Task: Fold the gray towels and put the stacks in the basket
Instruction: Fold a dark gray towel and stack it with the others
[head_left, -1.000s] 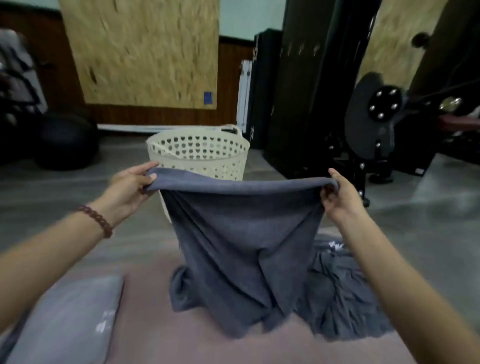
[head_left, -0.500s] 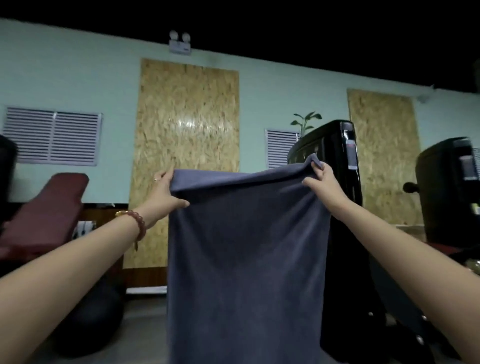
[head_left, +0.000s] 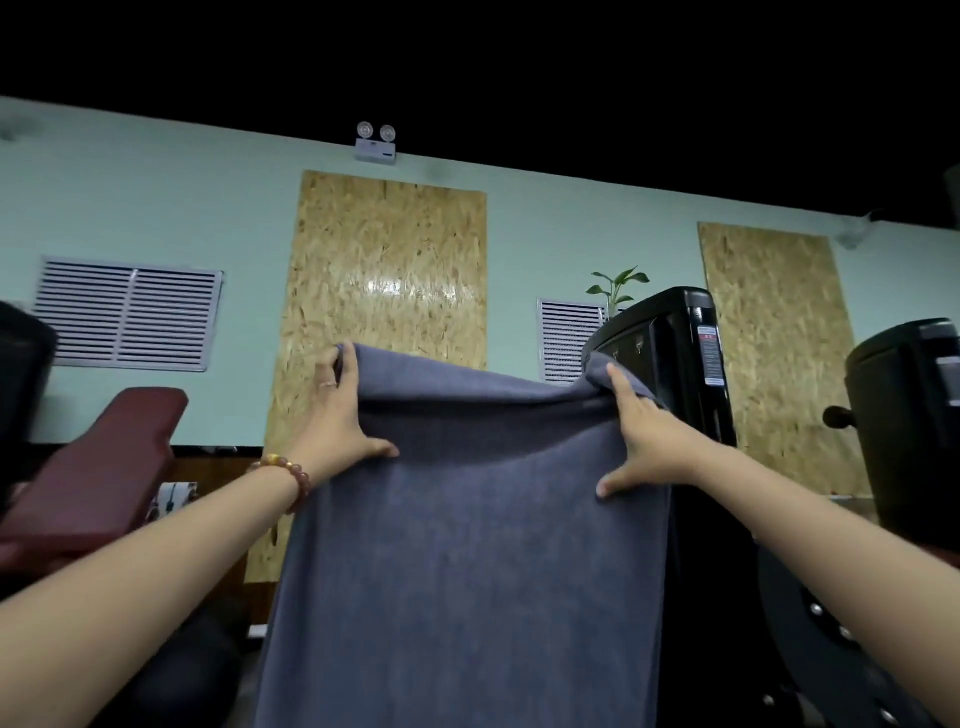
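A gray towel (head_left: 467, 545) hangs spread out in front of me, raised to head height and filling the lower middle of the view. My left hand (head_left: 340, 415) pinches its upper left corner, fingers behind the cloth and thumb across the front. My right hand (head_left: 644, 436) holds the upper right corner the same way, thumb spread over the front. The top edge sags slightly between the hands. The basket and the other towels are out of view below.
A dark red padded bench (head_left: 98, 467) stands at the left. Tall black gym machines (head_left: 675, 374) rise at the right behind the towel, with another black machine (head_left: 909, 415) at the far right. The wall with wood panels lies ahead.
The towel went from low over the floor and basket to held high and fully spread. Since half a second ago my hands have shifted grip a little and the top edge sags more.
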